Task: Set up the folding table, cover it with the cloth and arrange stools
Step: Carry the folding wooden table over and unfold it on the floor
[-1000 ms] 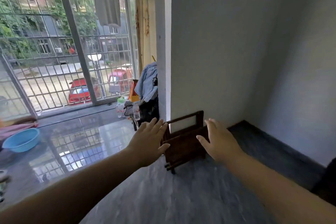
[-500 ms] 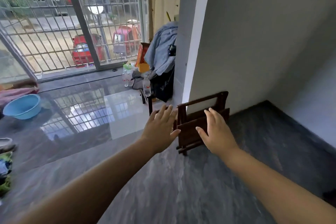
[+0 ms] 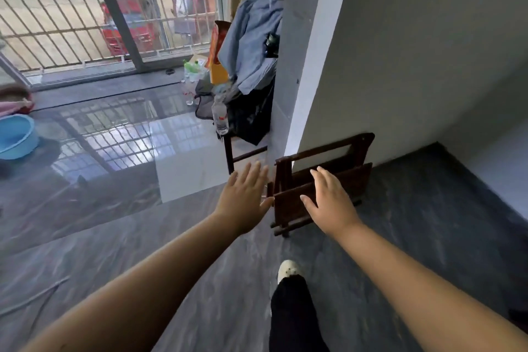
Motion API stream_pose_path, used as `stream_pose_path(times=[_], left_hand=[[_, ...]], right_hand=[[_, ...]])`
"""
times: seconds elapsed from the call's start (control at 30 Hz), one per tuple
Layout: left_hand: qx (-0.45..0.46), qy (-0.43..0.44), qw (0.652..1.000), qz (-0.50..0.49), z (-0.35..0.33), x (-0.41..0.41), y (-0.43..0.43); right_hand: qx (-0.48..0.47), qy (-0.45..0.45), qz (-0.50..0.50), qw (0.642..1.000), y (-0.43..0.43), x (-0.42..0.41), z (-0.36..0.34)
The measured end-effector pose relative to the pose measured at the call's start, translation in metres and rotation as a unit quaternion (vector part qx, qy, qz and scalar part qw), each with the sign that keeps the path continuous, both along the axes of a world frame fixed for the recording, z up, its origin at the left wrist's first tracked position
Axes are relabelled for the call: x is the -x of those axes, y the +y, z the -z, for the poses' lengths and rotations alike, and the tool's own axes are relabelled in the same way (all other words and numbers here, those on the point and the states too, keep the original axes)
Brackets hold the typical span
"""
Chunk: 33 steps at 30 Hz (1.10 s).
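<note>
A dark brown folded wooden table [image 3: 343, 177] stands on edge on the grey floor, leaning against the pale wall by a corner. My left hand [image 3: 245, 197] is stretched out just left of its near end, fingers spread, palm empty. My right hand [image 3: 328, 200] hovers in front of its flat face, fingers apart, also empty. Whether either hand touches the wood I cannot tell. No cloth or stool shows.
A chair [image 3: 243, 148] piled with blue and black clothes [image 3: 254, 37] stands left of the wall corner, a plastic bottle [image 3: 220, 118] hanging beside it. More bottles [image 3: 193, 71] sit by the barred window. A blue basin [image 3: 15, 136] lies far left. My foot [image 3: 288, 270] is below.
The view has tilted down and moved closer to the folded table. Both hands have stayed open and drawn nearer to it; my foot has come into view.
</note>
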<state>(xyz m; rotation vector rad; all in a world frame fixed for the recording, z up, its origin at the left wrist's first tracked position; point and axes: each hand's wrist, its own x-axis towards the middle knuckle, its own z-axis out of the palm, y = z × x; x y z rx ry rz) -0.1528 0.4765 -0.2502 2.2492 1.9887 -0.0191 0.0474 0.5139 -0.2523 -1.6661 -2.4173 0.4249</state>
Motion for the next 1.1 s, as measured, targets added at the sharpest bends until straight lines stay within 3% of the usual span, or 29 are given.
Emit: stream_pose_path(times=[0.43, 0.8, 1.1], left_hand=[[0.074, -0.067, 0.990, -0.102, 0.084, -0.019, 0.182], [0.151, -0.153, 0.966, -0.142, 0.208, -0.019, 0.259], [0.184, -0.192, 0.957, -0.114, 0.293, -0.008, 0.309]], right_hand=[[0.124, -0.061, -0.061, 0.989, 0.222, 0.003, 0.089], [0.182, -0.096, -0.080, 0.975, 0.288, 0.040, 0.188], [0.181, -0.106, -0.089, 0.974, 0.317, 0.054, 0.269]])
